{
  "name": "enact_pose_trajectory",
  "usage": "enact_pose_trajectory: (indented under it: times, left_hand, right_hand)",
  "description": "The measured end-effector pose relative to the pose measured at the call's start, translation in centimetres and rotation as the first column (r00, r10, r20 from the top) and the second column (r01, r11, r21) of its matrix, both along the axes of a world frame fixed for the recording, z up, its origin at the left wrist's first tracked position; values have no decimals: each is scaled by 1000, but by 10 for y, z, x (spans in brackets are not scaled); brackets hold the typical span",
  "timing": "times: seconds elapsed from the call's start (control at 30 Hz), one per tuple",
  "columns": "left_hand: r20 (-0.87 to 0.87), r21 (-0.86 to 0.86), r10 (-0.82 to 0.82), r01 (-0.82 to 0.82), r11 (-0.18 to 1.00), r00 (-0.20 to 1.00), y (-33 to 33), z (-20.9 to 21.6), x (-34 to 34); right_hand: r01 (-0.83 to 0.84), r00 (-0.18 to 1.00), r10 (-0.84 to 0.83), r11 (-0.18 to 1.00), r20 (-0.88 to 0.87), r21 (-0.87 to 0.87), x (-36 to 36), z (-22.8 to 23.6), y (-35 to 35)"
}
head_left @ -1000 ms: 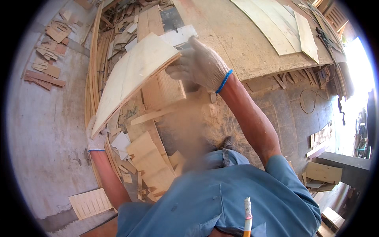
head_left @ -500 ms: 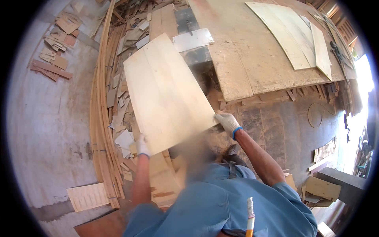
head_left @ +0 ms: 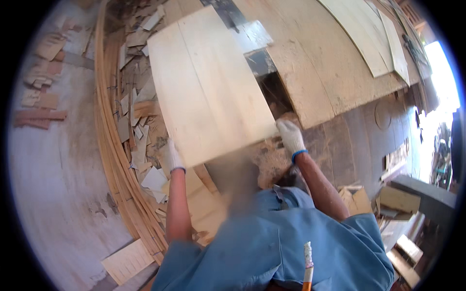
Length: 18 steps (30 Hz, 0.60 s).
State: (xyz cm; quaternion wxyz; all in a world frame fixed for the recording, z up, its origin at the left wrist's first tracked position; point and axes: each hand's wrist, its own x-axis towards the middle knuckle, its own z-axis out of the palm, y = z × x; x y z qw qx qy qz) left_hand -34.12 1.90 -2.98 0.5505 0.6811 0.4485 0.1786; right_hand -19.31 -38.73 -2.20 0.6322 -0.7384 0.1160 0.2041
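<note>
A large pale plywood panel (head_left: 208,92) is held out in front of me, slightly tilted. My left hand (head_left: 175,156), in a white work glove, grips its near left corner. At the near right corner my right hand (head_left: 291,136) is closed on the edge, in a white glove with a blue cuff. The fingers of both hands are partly hidden by the panel. Past its right side lies a big brown wooden worktop (head_left: 310,72), with a metal plate (head_left: 253,36) at its left end. A dark gap (head_left: 277,94) opens between panel and worktop.
Long bundled wood strips (head_left: 109,145) run along my left. Scrap wood pieces (head_left: 141,97) are heaped beside them. Other pale sheets (head_left: 364,36) lie on the worktop's far right. A grey beam (head_left: 424,194) and loose boards (head_left: 398,200) are at the lower right. A lit cigarette (head_left: 308,266) shows close below.
The panel and both hands have turned, bringing its near edge closer to level. My right hand has shifted slightly right and up. The whole view has swung too.
</note>
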Motion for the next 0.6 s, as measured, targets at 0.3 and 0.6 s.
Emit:
enact_pose_trajectory:
  times: [0.3, 0.6]
  left_hand:
    - [131, -324, 87, -40, 945, 988, 4, 12, 109]
    - [104, -394, 87, -39, 918, 991, 22, 14, 113]
  right_hand:
    - [-63, 973, 90, 990, -211, 129, -16, 39, 44]
    - [39, 879, 65, 978, -472, 207, 48, 57, 96]
